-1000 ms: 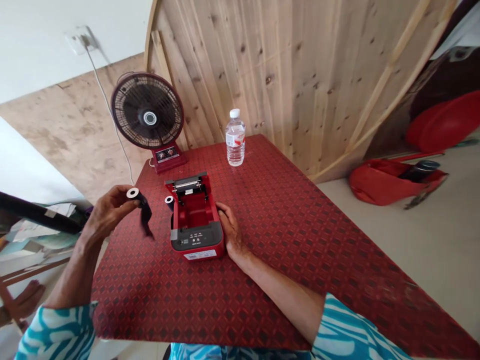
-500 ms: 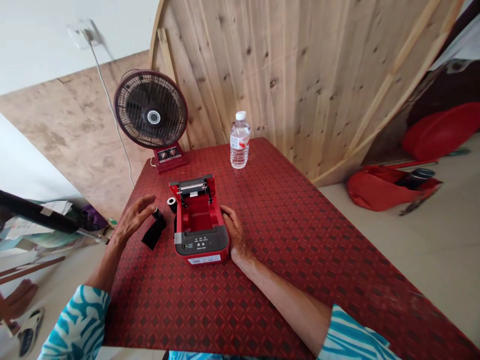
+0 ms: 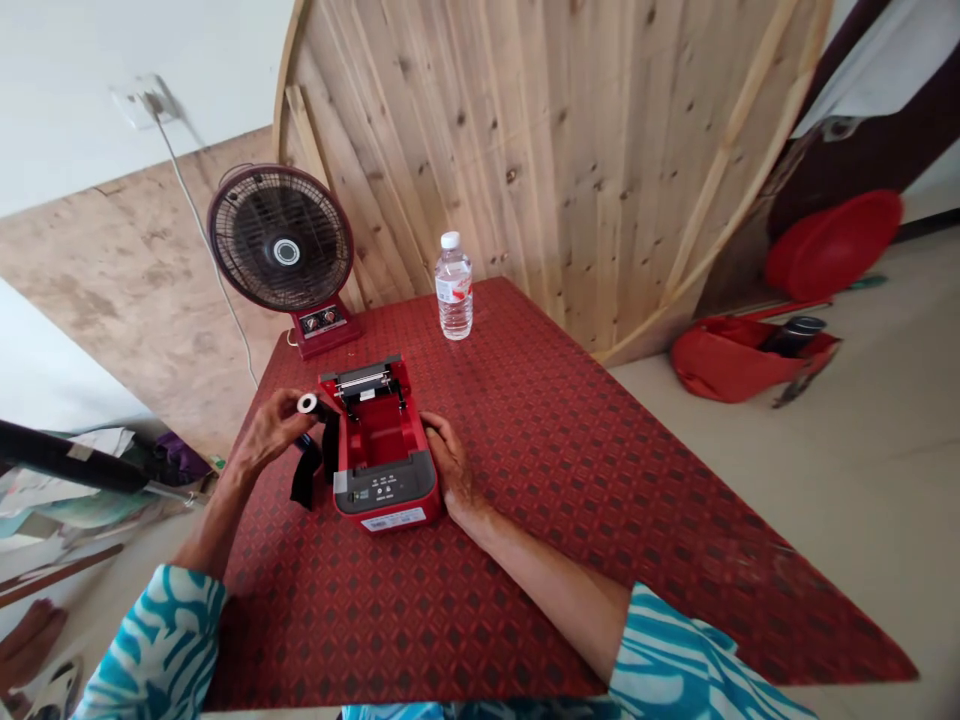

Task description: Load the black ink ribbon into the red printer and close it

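A red and black label printer (image 3: 386,487) sits on the table with its lid (image 3: 369,382) tipped up at the back and its red bay (image 3: 381,432) exposed. My right hand (image 3: 454,468) is wrapped against the printer's right side, its thumb and some fingertips hidden. To the left of the printer, my left hand (image 3: 271,430) pinches a black ribbon roll (image 3: 308,404) with a white core at its end. A loose strip of black ribbon (image 3: 303,480) hangs below the roll and rests on the table; part of it runs beside the printer's left wall.
The table (image 3: 570,500) has a red patterned cover. A dark red fan (image 3: 285,250) stands at its back left, and a water bottle (image 3: 454,290) at the back. Wooden boards (image 3: 487,150) rise behind. An orange-red bag (image 3: 712,365) lies on the floor at the right.
My left hand has closed from an open pose onto the ribbon roll and lifted it a little, drawing the black strip along. My right hand stays on the printer. The view has shifted slightly.
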The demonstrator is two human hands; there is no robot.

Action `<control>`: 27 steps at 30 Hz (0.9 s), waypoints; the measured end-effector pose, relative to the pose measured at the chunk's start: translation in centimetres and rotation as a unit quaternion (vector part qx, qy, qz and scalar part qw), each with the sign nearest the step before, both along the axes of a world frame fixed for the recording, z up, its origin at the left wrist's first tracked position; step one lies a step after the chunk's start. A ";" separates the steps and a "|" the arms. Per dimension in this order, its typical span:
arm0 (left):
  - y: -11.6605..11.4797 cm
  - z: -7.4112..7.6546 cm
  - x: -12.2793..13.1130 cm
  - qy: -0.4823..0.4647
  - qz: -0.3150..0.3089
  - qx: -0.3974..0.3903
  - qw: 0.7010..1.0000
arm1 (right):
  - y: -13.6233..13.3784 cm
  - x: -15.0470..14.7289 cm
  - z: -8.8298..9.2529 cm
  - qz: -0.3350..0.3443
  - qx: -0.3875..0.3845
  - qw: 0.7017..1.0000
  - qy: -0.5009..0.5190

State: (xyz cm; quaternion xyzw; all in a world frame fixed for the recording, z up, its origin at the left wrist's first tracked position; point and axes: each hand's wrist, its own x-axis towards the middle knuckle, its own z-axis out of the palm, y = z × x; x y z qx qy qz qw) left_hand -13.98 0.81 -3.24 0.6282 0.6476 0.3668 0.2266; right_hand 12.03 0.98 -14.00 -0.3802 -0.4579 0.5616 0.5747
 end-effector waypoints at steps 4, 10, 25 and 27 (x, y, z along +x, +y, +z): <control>-3.4 2.4 1.3 -0.070 -0.012 0.026 0.997 | 0.1 0.0 -0.1 0.002 0.006 1.000 -0.002; -4.2 3.5 7.6 0.186 -0.132 0.056 0.972 | 0.2 -0.1 -0.4 -0.003 0.019 1.000 0.001; 1.4 2.5 12.5 0.481 -0.212 -0.145 0.838 | -0.1 0.1 0.3 -0.008 0.021 1.000 -0.009; 1.1 2.6 11.7 0.420 -0.216 -0.125 0.873 | 0.0 0.1 0.3 -0.010 0.023 1.000 -0.011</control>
